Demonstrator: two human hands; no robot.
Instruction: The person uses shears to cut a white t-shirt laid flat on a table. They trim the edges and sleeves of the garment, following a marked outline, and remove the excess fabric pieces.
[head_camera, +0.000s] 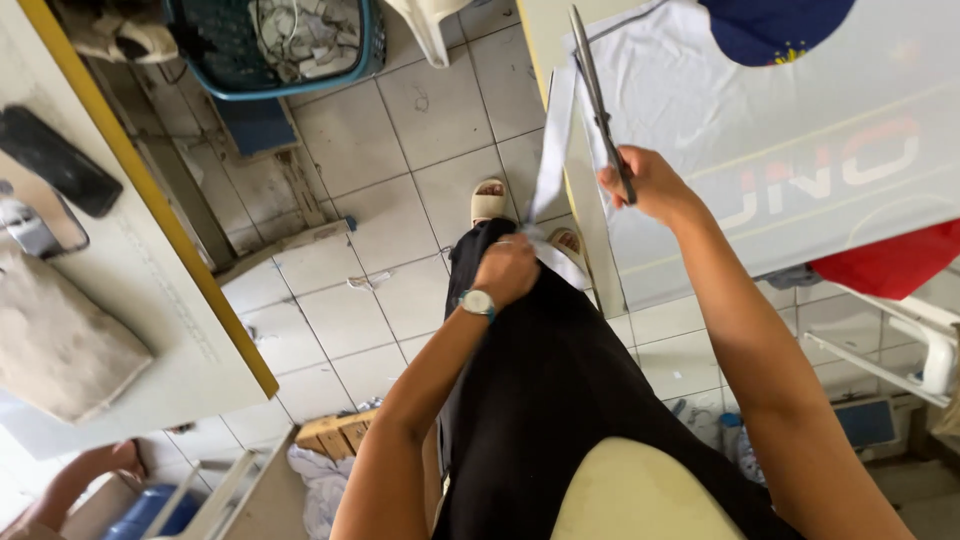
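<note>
We count two hands at work. The left hand (505, 268), with one wristwatch (478, 302) on its wrist, is closed around the near end of a single white fabric strip (552, 150), pulling it away from the sheet. The right hand (645, 183) is clamped on the handles of one pair of scissors (598, 100), whose long blades point away toward the far edge, just beside the strip; whether the blades are parted or together we cannot tell. The strip runs from the left hand up along the left edge of one white fabric sheet (720, 130) spread on the counter (600, 250) at right. On that sheet we see one dark blue cloth (775, 25), cut off by the top of the frame, and one red cloth (890, 262) at its near right edge, cut off too. Below the hands, two pale sandals (490, 200) show on the tiled floor (400, 130), the right one half hidden by the strip and hand. At left stands a second counter (150, 260) with a yellow edge, carrying one dark phone (58, 160) and one folded grey cloth (60, 340). One blue basket (280, 45) sits far on the floor, its contents hard to make out. At the near left corner, another person's arm (75, 480) is partly cut off.
</note>
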